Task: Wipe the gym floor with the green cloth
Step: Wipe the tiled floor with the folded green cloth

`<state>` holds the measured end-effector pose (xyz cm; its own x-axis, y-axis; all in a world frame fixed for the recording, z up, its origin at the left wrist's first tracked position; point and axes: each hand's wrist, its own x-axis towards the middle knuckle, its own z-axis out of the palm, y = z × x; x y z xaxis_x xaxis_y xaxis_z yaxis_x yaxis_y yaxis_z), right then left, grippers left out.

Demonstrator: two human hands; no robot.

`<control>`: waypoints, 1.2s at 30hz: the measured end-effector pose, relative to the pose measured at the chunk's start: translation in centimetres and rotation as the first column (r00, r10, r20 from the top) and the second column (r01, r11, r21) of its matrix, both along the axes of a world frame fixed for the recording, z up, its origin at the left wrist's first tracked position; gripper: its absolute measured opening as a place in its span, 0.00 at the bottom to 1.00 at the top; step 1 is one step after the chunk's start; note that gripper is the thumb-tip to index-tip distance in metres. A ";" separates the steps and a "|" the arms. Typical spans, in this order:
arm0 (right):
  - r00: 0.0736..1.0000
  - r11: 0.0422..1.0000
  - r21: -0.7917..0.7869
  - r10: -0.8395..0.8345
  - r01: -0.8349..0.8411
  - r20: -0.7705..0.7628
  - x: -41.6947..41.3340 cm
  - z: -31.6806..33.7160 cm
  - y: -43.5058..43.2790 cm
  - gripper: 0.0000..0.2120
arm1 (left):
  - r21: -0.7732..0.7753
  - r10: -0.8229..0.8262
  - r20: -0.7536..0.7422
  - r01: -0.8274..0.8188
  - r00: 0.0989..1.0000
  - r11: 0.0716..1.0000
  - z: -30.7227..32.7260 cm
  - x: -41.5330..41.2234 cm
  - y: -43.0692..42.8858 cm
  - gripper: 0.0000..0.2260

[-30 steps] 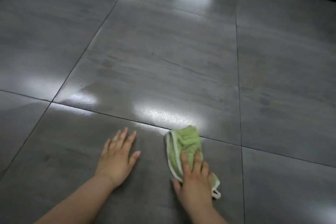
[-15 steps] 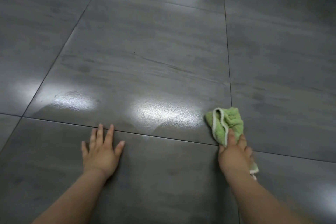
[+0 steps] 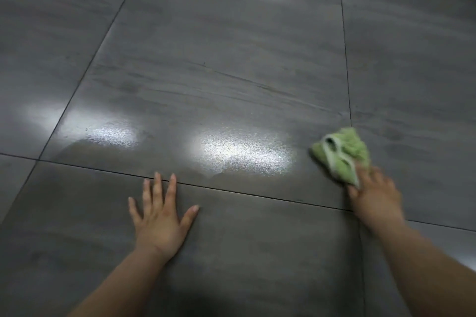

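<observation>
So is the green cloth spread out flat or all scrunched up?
Scrunched up. The green cloth is bunched into a lump, its white edge looping across the top, with the right hand pressing its near end.

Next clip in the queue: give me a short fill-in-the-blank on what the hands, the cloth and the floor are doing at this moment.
1. The green cloth is pressed to the floor under the ____ hand.
2. The left hand lies flat with its fingers ____, holding nothing.
3. The gym floor is laid in large ____ tiles with thin dark joints.
4. The cloth has a ____ edging.

Missing words: right; spread; grey; white
</observation>
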<state>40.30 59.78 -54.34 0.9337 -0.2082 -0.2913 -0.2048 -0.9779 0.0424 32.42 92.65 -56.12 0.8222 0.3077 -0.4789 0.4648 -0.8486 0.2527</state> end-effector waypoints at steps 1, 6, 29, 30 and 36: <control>0.993 0.993 0.021 -0.120 0.120 0.008 0.1 0.2 -0.9 0.26 | -0.007 0.000 0.001 0.000 1.000 1.000 0.0 0.0 0.0 0.45; 0.873 0.872 0.153 -0.480 0.465 0.082 2.7 -0.4 5.4 0.25 | 0.024 -0.026 -0.051 0.027 0.998 0.999 -0.7 0.3 0.5 0.45; 0.951 0.947 0.108 -0.307 0.302 0.037 -2.5 -0.9 -0.7 0.25 | 0.075 -0.002 0.195 -0.013 0.981 0.997 -1.5 0.2 -0.8 0.49; 0.966 0.969 0.101 -0.235 0.225 0.105 -2.3 -1.2 0.2 0.23 | 0.069 -0.052 0.200 0.039 0.978 0.997 -1.2 0.8 -1.5 0.43; 0.993 0.981 0.156 -0.116 0.115 0.003 -1.0 -2.1 2.1 0.24 | 0.073 -0.117 0.363 0.096 0.924 0.993 -0.9 10.2 -7.0 0.32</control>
<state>39.31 61.87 -56.48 0.9097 -0.2680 -0.3173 -0.3164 -0.9421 -0.1113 42.64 85.67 -57.01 0.9664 0.2252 -0.1235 0.2545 -0.9047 0.3416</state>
